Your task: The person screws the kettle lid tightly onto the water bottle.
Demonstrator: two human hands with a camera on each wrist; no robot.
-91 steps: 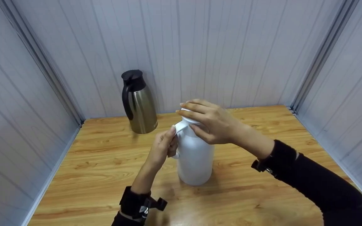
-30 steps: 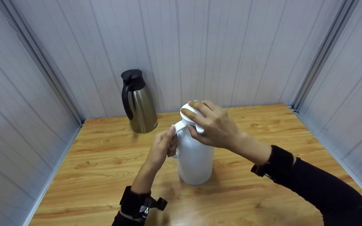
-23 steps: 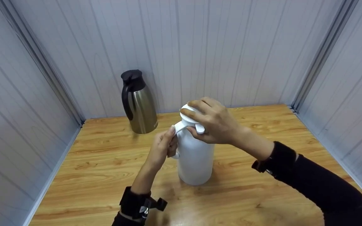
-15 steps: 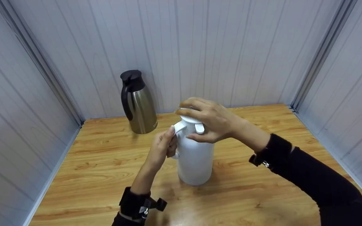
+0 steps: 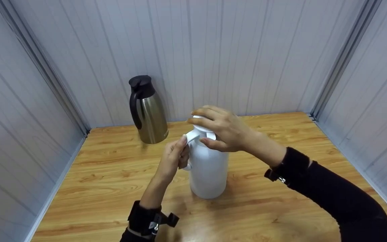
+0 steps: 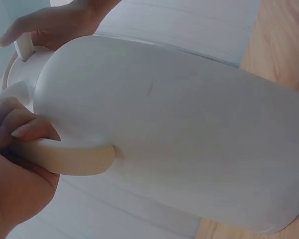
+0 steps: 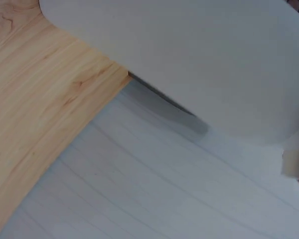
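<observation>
The white jug point(image 5: 209, 168) stands mid-bench point(image 5: 113, 174). The left hand point(image 5: 175, 158) grips its handle point(image 6: 65, 157); the right hand point(image 5: 222, 129) clasps the lid point(image 5: 203, 128), apparently mid-twist. Next likely calls for regripping.

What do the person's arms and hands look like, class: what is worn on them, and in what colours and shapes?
Both hands are bare: left hand, right hand. The right arm wears a long black sleeve ending at the wrist, where a black strap with a small metal part sits. The left wrist carries a wide black band with a black clamp-like mount sticking out sideways.
</observation>
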